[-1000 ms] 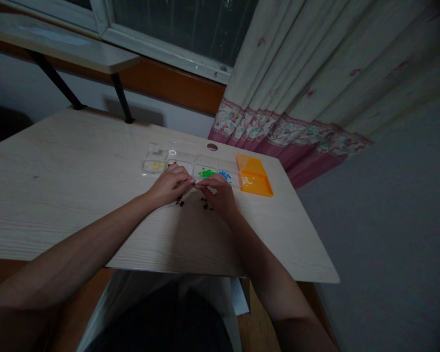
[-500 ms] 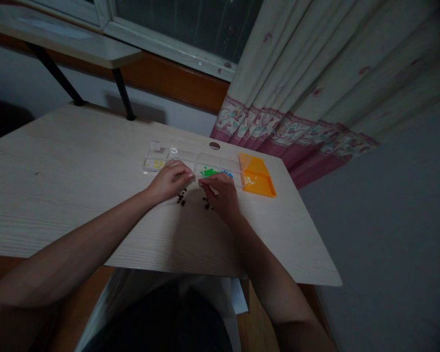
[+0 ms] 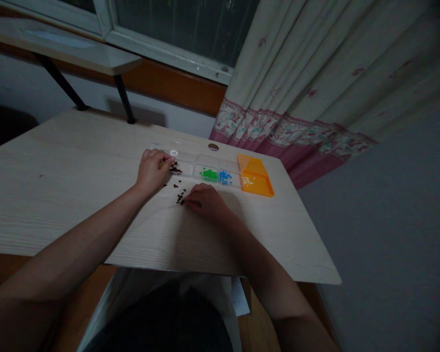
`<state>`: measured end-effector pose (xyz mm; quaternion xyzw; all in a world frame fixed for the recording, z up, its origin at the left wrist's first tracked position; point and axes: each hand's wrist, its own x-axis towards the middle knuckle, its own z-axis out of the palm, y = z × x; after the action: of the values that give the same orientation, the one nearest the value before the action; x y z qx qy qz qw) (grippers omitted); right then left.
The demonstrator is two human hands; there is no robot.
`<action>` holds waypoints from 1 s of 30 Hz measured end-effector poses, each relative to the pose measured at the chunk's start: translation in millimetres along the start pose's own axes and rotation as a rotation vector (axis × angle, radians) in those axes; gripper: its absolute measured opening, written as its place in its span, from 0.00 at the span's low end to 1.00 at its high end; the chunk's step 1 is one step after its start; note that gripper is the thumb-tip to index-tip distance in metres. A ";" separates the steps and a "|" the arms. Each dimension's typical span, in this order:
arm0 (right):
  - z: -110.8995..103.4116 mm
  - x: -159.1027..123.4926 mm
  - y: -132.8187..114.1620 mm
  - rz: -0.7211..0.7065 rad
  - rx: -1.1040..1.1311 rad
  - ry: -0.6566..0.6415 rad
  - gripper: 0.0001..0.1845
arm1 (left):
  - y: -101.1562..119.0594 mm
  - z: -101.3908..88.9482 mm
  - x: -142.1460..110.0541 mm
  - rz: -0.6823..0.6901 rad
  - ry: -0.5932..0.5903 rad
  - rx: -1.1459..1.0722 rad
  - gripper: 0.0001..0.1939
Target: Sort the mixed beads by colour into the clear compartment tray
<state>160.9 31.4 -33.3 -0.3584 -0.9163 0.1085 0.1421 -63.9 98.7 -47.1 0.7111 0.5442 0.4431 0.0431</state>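
My left hand rests at the left part of a clear plastic tray with compartments. Its fingers are pinched together over the small dark brown pieces in one compartment; whatever they hold is too small to make out. Lower on the table, my right hand reaches leftward with thumb and fingertips drawn together at a loose pile of dark brown pieces. I cannot make out what is between them. Small green pieces and blue pieces lie in neighbouring compartments.
An orange open box at the tray's right end has pale pieces beside its left wall. Behind are a round brown-rimmed hole, a curtain and a raised shelf on black legs. The wooden table extends left.
My hands were close together in front of the tray. The left has moved left to the brown compartment, and the right has come down and left to the loose brown pile.
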 end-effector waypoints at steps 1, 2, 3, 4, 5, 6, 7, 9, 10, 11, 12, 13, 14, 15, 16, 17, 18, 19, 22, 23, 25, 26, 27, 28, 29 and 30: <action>-0.6 0.8 -1.6 0.001 -0.014 -0.009 0.08 | -1.1 0.3 0.3 -0.008 0.007 0.009 0.12; -1.4 1.3 -2.8 0.002 -0.024 -0.017 0.08 | -2.0 0.7 0.5 -0.014 0.012 0.016 0.12; -2.1 1.6 -3.5 0.005 -0.029 -0.021 0.08 | -2.8 1.0 0.7 -0.019 0.012 0.022 0.12; -2.5 1.7 -3.7 0.010 -0.030 -0.021 0.07 | -3.5 1.3 0.8 -0.023 0.009 0.027 0.13; -2.4 1.6 -3.5 0.014 -0.029 -0.020 0.08 | -4.0 1.6 0.8 -0.025 0.004 0.032 0.13; -1.9 1.3 -3.0 0.016 -0.025 -0.015 0.08 | -4.4 1.9 0.8 -0.027 0.002 0.035 0.13; -1.0 0.9 -2.5 0.016 -0.020 -0.008 0.08 | -4.7 2.1 0.7 -0.028 0.002 0.038 0.13; 1.4 0.3 -1.9 0.017 -0.012 0.012 0.10 | -4.9 2.6 0.5 -0.026 0.005 0.042 0.13; 2.6 0.2 -2.1 0.018 -0.012 0.019 0.11 | -4.9 2.9 0.4 -0.025 0.007 0.043 0.12; 3.5 0.4 -2.7 0.024 -0.016 0.025 0.12 | -5.1 3.2 0.2 -0.025 0.008 0.041 0.12; 4.1 0.7 -3.6 0.032 -0.024 0.024 0.11 | -5.3 3.5 0.1 -0.025 0.007 0.039 0.11; 4.4 1.1 -4.7 0.039 -0.032 0.020 0.11 | -5.5 3.8 0.1 -0.026 0.006 0.036 0.11; 4.5 1.6 -5.8 0.044 -0.040 0.018 0.10 | -5.8 4.1 0.1 -0.027 0.005 0.031 0.11; 4.4 2.1 -6.7 0.044 -0.046 0.015 0.10 | -6.0 4.3 0.1 -0.029 0.004 0.024 0.11; 4.3 2.5 -7.5 0.042 -0.050 0.014 0.10 | -6.2 4.4 0.2 -0.030 0.002 0.019 0.12; 4.2 2.8 -7.9 0.040 -0.051 0.012 0.10 | -6.3 4.5 0.2 -0.031 0.000 0.015 0.12; 4.2 3.0 -8.1 0.039 -0.051 0.010 0.10 | -6.4 4.6 0.3 -0.031 -0.002 0.013 0.12; 4.3 3.1 -8.0 0.039 -0.050 0.009 0.10 | -6.4 4.7 0.4 -0.032 -0.003 0.014 0.12; 4.4 3.1 -7.6 0.042 -0.043 0.015 0.10 | -6.8 5.1 0.1 -0.030 -0.001 0.029 0.12; 4.3 3.3 -7.6 0.042 -0.043 0.014 0.10 | -7.2 5.3 -0.1 -0.026 -0.004 0.033 0.12; 3.7 3.8 -8.0 0.047 -0.040 0.002 0.10 | -8.0 5.7 -0.6 -0.014 -0.015 0.038 0.13; 3.4 4.1 -8.3 0.050 -0.038 -0.005 0.10 | -8.3 5.8 -0.9 -0.009 -0.022 0.040 0.14; 3.1 4.3 -8.6 0.052 -0.036 -0.011 0.10 | -8.5 5.8 -1.0 -0.008 -0.025 0.041 0.15; 3.0 4.5 -8.7 0.054 -0.036 -0.016 0.10 | -8.5 5.8 -1.1 -0.010 -0.027 0.042 0.15; 3.2 4.5 -8.6 0.055 -0.038 -0.021 0.10 | -8.2 5.7 -1.1 -0.012 -0.028 0.042 0.16; 3.6 4.3 -8.2 0.054 -0.042 -0.023 0.10 | -7.7 5.6 -1.0 -0.017 -0.031 0.043 0.16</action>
<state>151.5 28.1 -33.5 -0.3848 -0.9098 0.0974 0.1210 -65.7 103.3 -55.3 0.7140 0.5588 0.4200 0.0398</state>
